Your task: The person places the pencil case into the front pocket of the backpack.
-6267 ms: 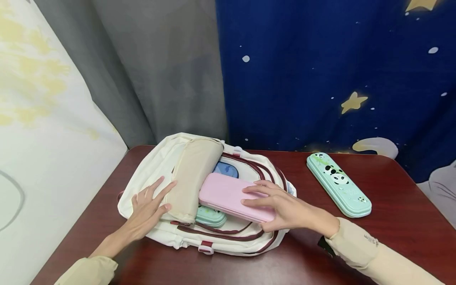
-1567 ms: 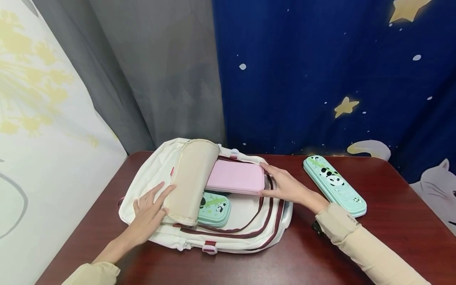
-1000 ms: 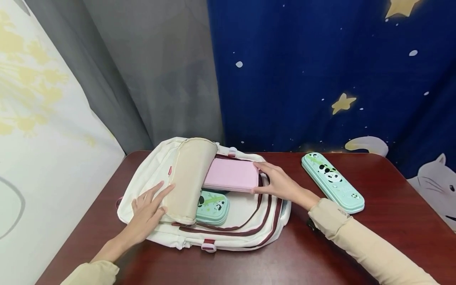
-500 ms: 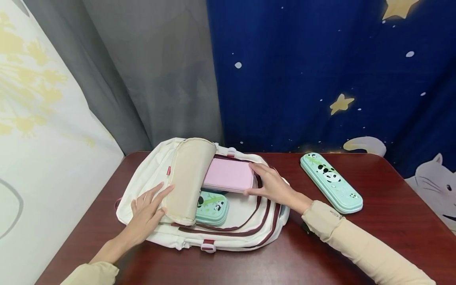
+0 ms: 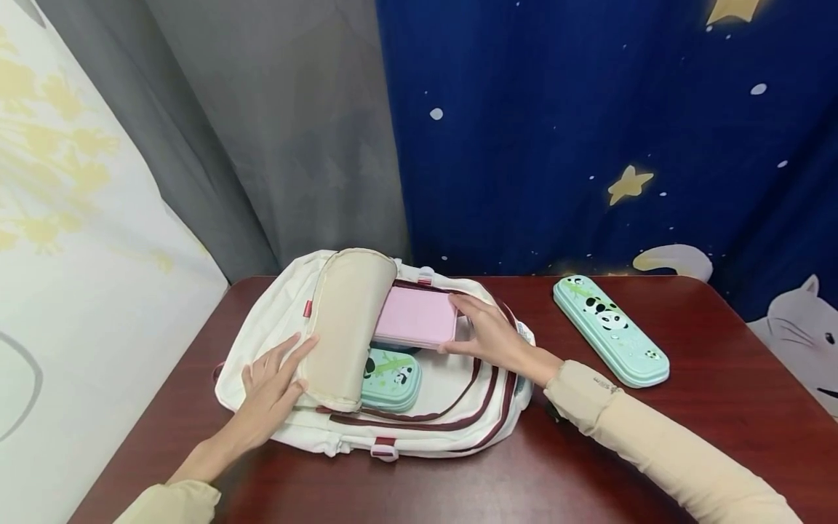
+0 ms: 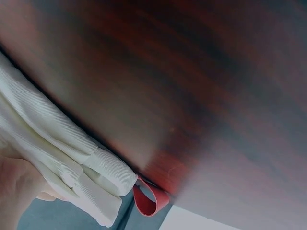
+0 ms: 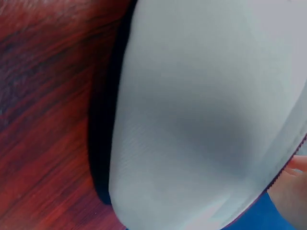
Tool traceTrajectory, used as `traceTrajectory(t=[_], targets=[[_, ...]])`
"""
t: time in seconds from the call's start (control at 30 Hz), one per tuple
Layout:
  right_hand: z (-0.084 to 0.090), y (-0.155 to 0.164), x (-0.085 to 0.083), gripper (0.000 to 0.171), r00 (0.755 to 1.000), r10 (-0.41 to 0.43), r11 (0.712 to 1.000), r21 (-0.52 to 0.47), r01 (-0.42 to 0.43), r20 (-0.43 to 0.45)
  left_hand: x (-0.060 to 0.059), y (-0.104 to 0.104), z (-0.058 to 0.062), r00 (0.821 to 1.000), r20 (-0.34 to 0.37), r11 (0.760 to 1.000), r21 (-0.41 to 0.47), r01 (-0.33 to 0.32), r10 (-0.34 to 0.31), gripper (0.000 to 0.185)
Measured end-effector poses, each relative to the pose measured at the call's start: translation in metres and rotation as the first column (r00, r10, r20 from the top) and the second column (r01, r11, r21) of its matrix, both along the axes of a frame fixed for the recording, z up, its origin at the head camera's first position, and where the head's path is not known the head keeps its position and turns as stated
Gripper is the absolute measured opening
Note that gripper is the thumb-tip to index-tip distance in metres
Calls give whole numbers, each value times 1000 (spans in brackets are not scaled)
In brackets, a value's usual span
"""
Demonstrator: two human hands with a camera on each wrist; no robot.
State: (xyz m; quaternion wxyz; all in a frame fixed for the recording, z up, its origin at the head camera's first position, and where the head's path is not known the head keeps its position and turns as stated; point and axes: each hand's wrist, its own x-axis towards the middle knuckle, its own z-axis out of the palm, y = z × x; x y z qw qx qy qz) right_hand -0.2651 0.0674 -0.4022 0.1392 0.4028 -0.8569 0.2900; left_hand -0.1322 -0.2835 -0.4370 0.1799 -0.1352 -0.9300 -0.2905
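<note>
Pink case (image 5: 415,317) now sits further under the flap (image 5: 345,320) than a moment ago; less of it shows, and the right hand (image 5: 487,335) has followed it leftward into the bag (image 5: 452,415).

Pink case: lies flat inside the open bag, left end hidden beneath the beige flap, right end exposed. Right hand's fingers (image 5: 461,306) are straight against that right end, thumb low at the near corner; pressing, not wrapping.

Left hand (image 5: 268,386): fingers spread flat on the folded-back flap's near left edge, holding it down against the bag body.

Small green case (image 5: 390,370): inside the bag, just in front of the pink case, partly under the flap's lower edge.

Bag: lies flat on the tabletop (image 5: 589,451), maroon zip edges curving round the open mouth. Its left side runs close to the tabletop's left edge; the back touches the curtain. In the left wrist view a red loop (image 6: 149,199) hangs at the bag's corner by the tabletop edge.

Long green case (image 5: 610,329): well apart to the right, lying diagonally. Bare tabletop between it and the bag, and along the near side.
</note>
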Motion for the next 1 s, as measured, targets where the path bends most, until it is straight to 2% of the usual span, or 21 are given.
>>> traceTrajectory(t=[0.2, 0.7, 1.0], targets=[[0, -4, 2, 87, 1000, -2, 1000, -16, 2, 9, -3, 0, 0, 1000, 15, 1000, 6, 9, -9, 61], [4, -23, 2, 86, 999, 9, 1000, -29, -11, -52, -2, 1, -1, 1000, 27, 1000, -1, 8, -8, 59], [4, -26, 2, 86, 999, 6, 1000, -9, -6, -31, -1, 0, 0, 1000, 23, 1000, -10, -1, 2, 57]])
